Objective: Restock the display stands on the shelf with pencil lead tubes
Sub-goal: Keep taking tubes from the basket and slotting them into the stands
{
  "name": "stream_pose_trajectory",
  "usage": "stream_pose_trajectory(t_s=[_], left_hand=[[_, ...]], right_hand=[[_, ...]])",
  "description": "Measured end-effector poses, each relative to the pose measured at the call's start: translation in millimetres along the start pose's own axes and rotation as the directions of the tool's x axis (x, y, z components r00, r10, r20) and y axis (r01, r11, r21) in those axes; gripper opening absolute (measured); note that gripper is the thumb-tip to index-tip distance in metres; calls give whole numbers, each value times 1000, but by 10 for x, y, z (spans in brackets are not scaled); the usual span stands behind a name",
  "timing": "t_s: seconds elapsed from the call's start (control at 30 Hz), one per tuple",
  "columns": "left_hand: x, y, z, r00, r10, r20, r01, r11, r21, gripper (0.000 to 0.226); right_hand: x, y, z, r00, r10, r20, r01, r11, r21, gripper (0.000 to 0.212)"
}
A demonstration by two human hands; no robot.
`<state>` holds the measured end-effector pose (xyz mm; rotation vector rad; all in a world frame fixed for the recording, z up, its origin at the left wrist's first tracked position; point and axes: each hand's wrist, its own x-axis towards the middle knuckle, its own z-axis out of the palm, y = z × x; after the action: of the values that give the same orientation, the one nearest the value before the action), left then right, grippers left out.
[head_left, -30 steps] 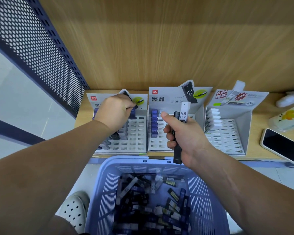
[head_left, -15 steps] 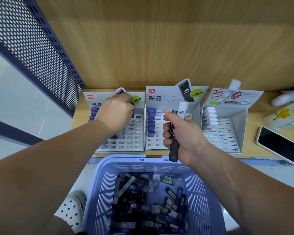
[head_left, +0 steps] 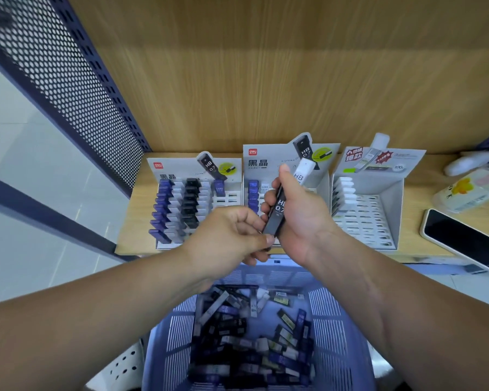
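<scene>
My right hand (head_left: 302,221) grips a small bunch of black pencil lead tubes (head_left: 278,210) marked HB 0.7, white caps pointing up, in front of the middle display stand (head_left: 266,153). My left hand (head_left: 229,235) has come beside it, and its thumb and forefinger pinch the lower end of one of those tubes. The left display stand (head_left: 181,167) holds rows of blue, white and black tubes. The middle stand shows one blue column and a few white ones. A single column of white tubes fills the left side of the right display stand (head_left: 393,198).
A blue plastic basket (head_left: 331,320) with several loose tubes sits below the wooden shelf's (head_left: 136,215) front edge. A phone (head_left: 463,238) and a clear packet (head_left: 469,190) lie at the shelf's right. A perforated metal panel (head_left: 68,80) closes the left side.
My left hand left the left stand, where another blue tube now stands, and came right to the bunch. My right hand stayed in place with the tubes.
</scene>
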<state>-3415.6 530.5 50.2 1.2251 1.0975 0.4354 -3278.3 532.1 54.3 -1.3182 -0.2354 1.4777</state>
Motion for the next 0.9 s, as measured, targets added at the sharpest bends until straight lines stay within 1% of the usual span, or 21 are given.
stream_pose_trajectory(t_s=[0.07, 0.13, 0.23, 0.3, 0.43, 0.5, 0.57, 0.63, 0.67, 0.73, 0.77, 0.83, 0.9], left_hand=[[-22, -1, -74, 999, -10, 34, 10, 1000, 6, 15], [-48, -3, -182, 996, -9, 91, 4, 999, 53, 26], [-127, -7, -310, 989, -6, 150, -15, 990, 137, 43], [-174, -40, -381, 990, 0, 143, -19, 991, 132, 47], [-237, -120, -497, 995, 26, 98, -28, 999, 17, 45], [-282, -142, -511, 994, 18, 112, -20, 1000, 14, 39], [-333, -147, -494, 991, 35, 128, -42, 998, 52, 23], [-326, -173, -508, 993, 96, 61, -102, 990, 95, 11], [-309, -191, -536, 990, 138, 0, -137, 985, 104, 12], [-271, -205, -631, 972, 212, -100, -197, 971, 136, 27], [-257, -205, -689, 965, 239, -111, -216, 959, 185, 32], [-243, -182, -806, 961, 262, -91, -226, 930, 289, 33], [-205, -168, -954, 955, 272, -121, -211, 905, 368, 29]], right_hand=[[-75, -4, 25, 1000, -5, -3, 4, 991, -136, 32], [-118, -10, 9, 1000, 17, -9, -19, 972, -235, 29], [-128, -35, -47, 993, 119, 29, -108, 962, -252, 34], [-135, -67, -69, 984, 164, 73, -142, 961, -238, 33], [-140, -93, -65, 977, 139, 164, -94, 963, -251, 11], [-153, -66, -40, 979, 123, 165, -70, 952, -297, 12], [-184, -19, 13, 979, 109, 170, -43, 934, -355, 13], [-219, 58, 77, 977, 102, 187, -15, 909, -416, 13], [-230, 103, 106, 975, 98, 198, -1, 898, -441, 13], [-235, 187, 148, 973, 94, 212, 21, 874, -485, 15], [-237, 212, 164, 973, 96, 211, 23, 866, -500, 13], [-225, 234, 179, 975, 101, 199, 11, 867, -497, 8], [-189, 240, 171, 981, 107, 164, -17, 879, -476, 14]])
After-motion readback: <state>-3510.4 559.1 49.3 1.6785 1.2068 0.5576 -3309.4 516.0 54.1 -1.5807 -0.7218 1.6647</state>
